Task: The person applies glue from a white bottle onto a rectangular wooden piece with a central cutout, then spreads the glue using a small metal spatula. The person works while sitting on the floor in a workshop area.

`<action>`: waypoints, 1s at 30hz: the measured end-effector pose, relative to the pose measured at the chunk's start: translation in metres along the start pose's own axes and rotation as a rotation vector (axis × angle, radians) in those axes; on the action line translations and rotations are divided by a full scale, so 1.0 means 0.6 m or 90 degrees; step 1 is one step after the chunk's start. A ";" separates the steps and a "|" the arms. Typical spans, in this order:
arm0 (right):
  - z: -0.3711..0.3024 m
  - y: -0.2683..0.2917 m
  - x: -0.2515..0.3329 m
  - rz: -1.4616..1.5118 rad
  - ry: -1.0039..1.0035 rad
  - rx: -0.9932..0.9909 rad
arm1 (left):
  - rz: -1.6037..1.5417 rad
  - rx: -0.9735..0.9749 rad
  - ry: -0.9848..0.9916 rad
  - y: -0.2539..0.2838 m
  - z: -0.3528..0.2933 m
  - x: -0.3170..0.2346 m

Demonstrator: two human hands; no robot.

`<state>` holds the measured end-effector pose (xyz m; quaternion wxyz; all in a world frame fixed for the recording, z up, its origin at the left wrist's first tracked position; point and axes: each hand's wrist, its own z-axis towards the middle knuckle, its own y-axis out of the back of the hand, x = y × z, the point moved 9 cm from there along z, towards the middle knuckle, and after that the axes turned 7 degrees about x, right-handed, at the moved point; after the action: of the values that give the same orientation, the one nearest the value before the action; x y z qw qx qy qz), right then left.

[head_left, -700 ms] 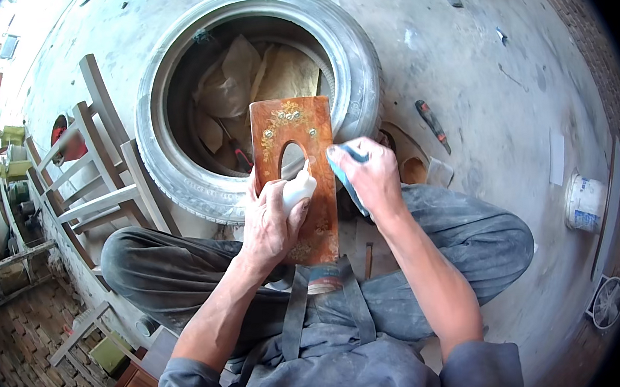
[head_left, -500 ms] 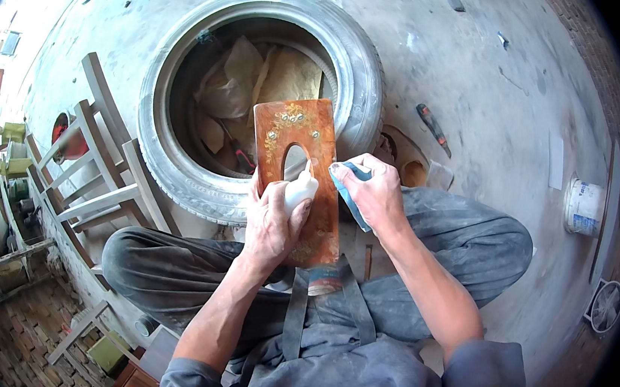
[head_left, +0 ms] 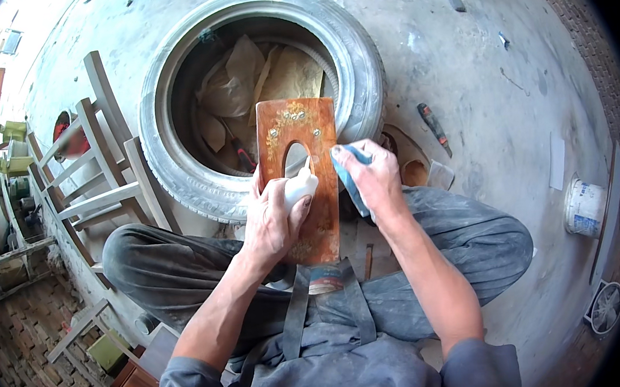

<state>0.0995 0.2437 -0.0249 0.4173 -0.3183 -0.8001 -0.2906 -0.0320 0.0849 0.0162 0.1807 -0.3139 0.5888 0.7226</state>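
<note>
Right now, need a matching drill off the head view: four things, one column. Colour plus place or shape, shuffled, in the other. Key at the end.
Things
1. bottle
2. board
3. thin pad
4. tyre

Descriptions
A. blue, in the right hand
B. grey, ring-shaped, on the floor
C. white, in the left hand
D. reddish-brown, rectangular

Pairs: 1-C, 2-D, 3-A, 4-B

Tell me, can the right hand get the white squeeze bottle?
Probably, yes: the white squeeze bottle pokes out of the left hand, close by across the wooden board. But the right hand would likely need to put down its blue sheet first.
</note>
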 end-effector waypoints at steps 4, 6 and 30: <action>-0.030 0.007 -0.006 -0.030 0.047 0.002 | 0.006 -0.020 -0.003 0.003 0.000 -0.010; -0.008 0.022 0.003 0.005 0.057 -0.025 | 0.002 -0.013 0.000 0.004 0.000 -0.009; 0.000 0.004 0.042 -0.092 0.114 -0.076 | 0.004 -0.002 -0.016 -0.003 -0.003 -0.007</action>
<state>0.0897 0.2519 -0.0030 0.4453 -0.2567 -0.7616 -0.3947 -0.0273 0.0840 0.0172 0.1856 -0.3031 0.5862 0.7281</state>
